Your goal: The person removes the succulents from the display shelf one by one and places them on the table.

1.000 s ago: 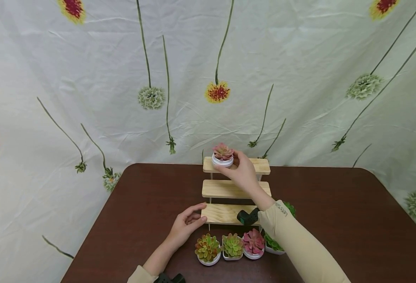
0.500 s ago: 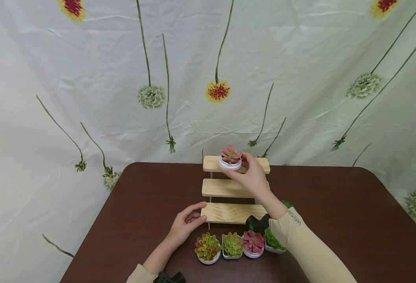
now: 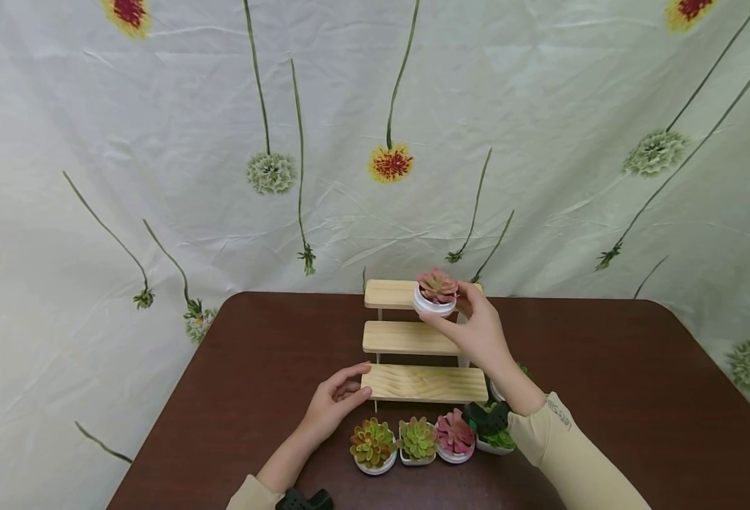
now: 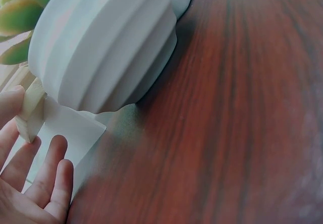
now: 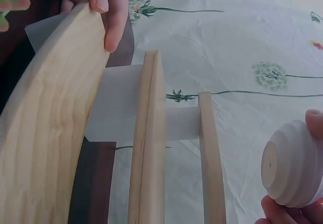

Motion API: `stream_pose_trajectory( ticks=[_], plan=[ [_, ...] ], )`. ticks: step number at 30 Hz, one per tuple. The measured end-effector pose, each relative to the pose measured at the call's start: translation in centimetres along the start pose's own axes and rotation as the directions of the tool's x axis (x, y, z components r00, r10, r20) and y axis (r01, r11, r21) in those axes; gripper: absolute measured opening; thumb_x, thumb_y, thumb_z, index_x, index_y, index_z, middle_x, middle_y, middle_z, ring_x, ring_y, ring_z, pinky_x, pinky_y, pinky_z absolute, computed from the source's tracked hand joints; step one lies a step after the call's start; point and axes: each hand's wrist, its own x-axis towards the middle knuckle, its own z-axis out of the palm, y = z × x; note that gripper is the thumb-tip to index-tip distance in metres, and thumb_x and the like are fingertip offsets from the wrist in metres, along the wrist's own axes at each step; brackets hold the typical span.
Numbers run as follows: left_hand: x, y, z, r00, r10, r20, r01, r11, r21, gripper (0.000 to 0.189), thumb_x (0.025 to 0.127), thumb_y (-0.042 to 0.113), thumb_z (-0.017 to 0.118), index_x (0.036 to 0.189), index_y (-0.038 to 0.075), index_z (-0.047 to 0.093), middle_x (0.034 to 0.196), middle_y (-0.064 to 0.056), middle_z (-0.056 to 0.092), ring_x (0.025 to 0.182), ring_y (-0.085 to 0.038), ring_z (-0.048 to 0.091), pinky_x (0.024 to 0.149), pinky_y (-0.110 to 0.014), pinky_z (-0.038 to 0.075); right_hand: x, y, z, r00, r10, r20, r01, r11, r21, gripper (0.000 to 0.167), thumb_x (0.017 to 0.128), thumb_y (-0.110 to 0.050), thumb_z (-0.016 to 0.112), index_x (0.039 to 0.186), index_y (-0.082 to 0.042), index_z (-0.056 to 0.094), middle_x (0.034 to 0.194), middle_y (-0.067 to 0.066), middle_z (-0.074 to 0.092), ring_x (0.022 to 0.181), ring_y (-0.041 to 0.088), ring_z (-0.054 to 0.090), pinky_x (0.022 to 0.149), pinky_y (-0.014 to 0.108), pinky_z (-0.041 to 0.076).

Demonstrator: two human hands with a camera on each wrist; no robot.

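My right hand (image 3: 481,331) grips a pink artificial succulent (image 3: 437,286) by its round white pot (image 5: 292,166), in front of the right part of the top board. In the right wrist view the pot's ribbed side and base show, apart from the boards. A three-tier wooden display stand (image 3: 422,383) with pale boards and translucent side supports stands on the table. My left hand (image 3: 331,405) pinches the left end of its lowest board (image 4: 32,110), thumb on one face and fingertips on the other; the other fingers are loosely bent.
In front of the stand a row of potted succulents holds an orange-green one (image 3: 373,443), a light green one (image 3: 418,439), a pink one (image 3: 455,432) and a green one (image 3: 501,435). Another pot (image 3: 496,389) is partly hidden behind my right forearm. A flowered cloth (image 3: 222,142) hangs behind the dark table (image 3: 273,333).
My right hand has carried the pink succulent to the right and slightly toward me, from the top board's left end. My left hand has stayed on the lowest board.
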Motion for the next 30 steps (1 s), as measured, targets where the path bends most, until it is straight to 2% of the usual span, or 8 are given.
stream_pose_trajectory(
  ticks=[8,12,21,30],
  plan=[
    [0.0,0.0,0.0,1.0,-0.01,0.002,0.01,1.0,-0.001,0.039,0.089,0.002,0.062,0.126,-0.009,0.052,0.134,-0.024,0.047,0.093,-0.019,0.061,0.079,-0.024,0.05,-1.2,0.4,-0.7,1.0,0.003,-0.02,-0.003,1.0,-0.004,0.069,0.076,-0.029,0.08,0.133,-0.007,0.047,0.125,0.013,0.054,0.116,0.027,0.053,0.094,0.043,0.043],
    [0.0,0.0,0.0,1.0,-0.017,0.002,0.017,1.0,-0.003,0.039,0.089,0.002,0.062,0.126,-0.008,0.053,0.135,-0.023,0.047,0.092,-0.02,0.061,0.078,-0.024,0.05,-1.9,0.6,-1.0,0.999,0.017,-0.031,-0.018,1.0,-0.013,0.067,0.076,-0.028,0.08,0.131,-0.005,0.049,0.126,0.013,0.053,0.118,0.028,0.051,0.099,0.043,0.039],
    [0.0,0.1,0.0,1.0,0.01,0.007,-0.01,1.0,0.005,0.039,0.089,0.0,0.062,0.125,-0.01,0.052,0.135,-0.026,0.046,0.092,-0.02,0.061,0.078,-0.023,0.05,-3.0,1.5,-1.8,0.999,0.005,-0.049,-0.006,1.0,-0.013,0.066,0.076,-0.023,0.08,0.13,-0.004,0.048,0.123,0.013,0.055,0.116,0.028,0.054,0.101,0.044,0.038],
    [0.0,0.1,0.0,1.0,0.008,0.008,-0.008,1.0,0.006,0.039,0.089,0.0,0.061,0.126,-0.01,0.052,0.135,-0.026,0.046,0.094,-0.021,0.061,0.08,-0.023,0.049,-4.3,2.5,-2.4,0.996,0.011,-0.085,-0.012,1.0,-0.008,0.063,0.076,-0.02,0.08,0.129,-0.004,0.049,0.123,0.015,0.056,0.116,0.029,0.053,0.099,0.045,0.039]
  ],
)
